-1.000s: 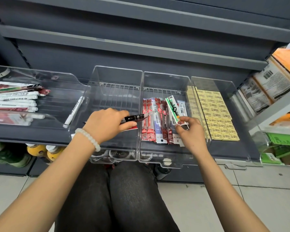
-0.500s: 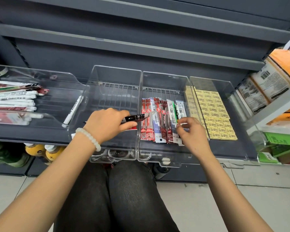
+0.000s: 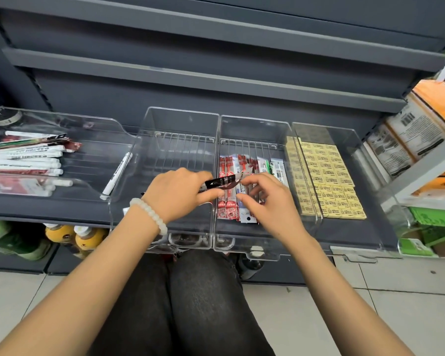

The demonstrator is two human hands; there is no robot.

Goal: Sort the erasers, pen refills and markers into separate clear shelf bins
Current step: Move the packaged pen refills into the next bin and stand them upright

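My left hand (image 3: 176, 195) grips a black pen refill packet (image 3: 220, 182) over the divide between two clear bins. My right hand (image 3: 266, 201) hovers above the pen refills (image 3: 229, 201) lying in the second clear bin (image 3: 254, 129); its fingers are loosely curled, with the fingertips right by the packet's free end and nothing held. Left of that bin is another clear bin (image 3: 180, 140), its floor partly hidden by my left hand. Yellow erasers (image 3: 329, 181) fill the right bin (image 3: 344, 140) in rows. White markers (image 3: 23, 163) lie piled in the far left bin (image 3: 93, 129).
One white marker (image 3: 116, 173) leans against the left bin's sloped side. Grey shelf boards (image 3: 190, 75) run above. Boxed goods (image 3: 421, 124) stand on a rack at the right. Bottles (image 3: 62, 235) sit below the shelf, and my knees are close to its front edge.
My right hand laid the green and white refill packet down among the refills, let go of it, and moved left to the black packet, which my left hand kept holding.
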